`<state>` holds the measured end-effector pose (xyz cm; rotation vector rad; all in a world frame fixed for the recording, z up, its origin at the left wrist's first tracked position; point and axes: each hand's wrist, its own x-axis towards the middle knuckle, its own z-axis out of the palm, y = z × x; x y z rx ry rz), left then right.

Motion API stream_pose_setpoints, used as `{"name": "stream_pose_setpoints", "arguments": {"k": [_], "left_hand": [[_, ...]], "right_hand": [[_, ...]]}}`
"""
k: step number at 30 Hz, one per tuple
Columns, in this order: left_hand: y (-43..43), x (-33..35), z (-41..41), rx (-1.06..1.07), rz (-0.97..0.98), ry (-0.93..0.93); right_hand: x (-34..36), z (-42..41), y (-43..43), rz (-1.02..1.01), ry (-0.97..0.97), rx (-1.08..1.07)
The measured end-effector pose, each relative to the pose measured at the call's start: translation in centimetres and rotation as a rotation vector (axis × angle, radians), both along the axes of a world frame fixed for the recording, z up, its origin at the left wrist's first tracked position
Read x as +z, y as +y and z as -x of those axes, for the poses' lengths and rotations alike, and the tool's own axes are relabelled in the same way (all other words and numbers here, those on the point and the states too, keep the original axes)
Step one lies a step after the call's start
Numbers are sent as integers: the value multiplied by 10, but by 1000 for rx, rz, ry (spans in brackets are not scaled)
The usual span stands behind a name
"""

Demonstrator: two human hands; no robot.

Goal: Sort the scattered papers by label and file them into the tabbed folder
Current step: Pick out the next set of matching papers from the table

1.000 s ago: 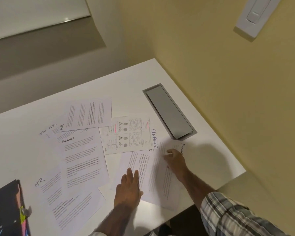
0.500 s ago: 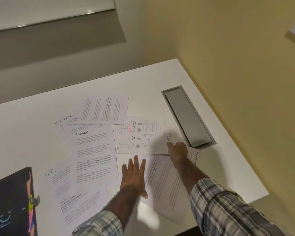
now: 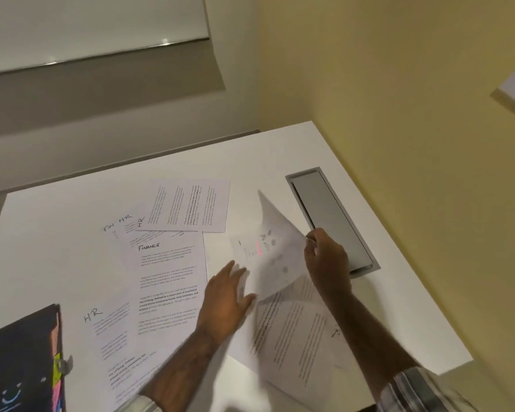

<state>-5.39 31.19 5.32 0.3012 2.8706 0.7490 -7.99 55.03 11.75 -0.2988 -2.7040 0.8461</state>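
Sheet [image 3: 275, 257] tilted up: right hand [image 3: 324, 260] pinches its edge, left hand [image 3: 224, 301] touches it with straight fingers.

The white table [image 3: 57, 233] carries overlapping printed papers [image 3: 167, 263] (some hand-marked HR or FINANCE). A dark folder [image 3: 18, 361] lies at its near left corner, and a grey hatch [image 3: 330, 221] sits by the wall.

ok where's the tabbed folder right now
In the head view the dark tabbed folder lies at the near left corner of the desk, just left of the HR sheet, well clear of the diagram sheet the right hand pinches.
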Motion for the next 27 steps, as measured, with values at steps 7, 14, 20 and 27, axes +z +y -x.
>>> {"name": "stream_pose_setpoints", "arguments": {"k": [7, 14, 20, 27], "left_hand": [[-22, 89, 30, 188, -661, -241], [-41, 129, 1, 401, -1020, -378], [-57, 117, -26, 543, -1175, -367], [-96, 87, -34, 724, -1098, -273]], "right_hand": [[112, 2, 18, 436, -102, 287], [140, 19, 4, 752, -46, 188], [110, 9, -19, 1000, -348, 197], [63, -36, -68, 908, -645, 262]]}}
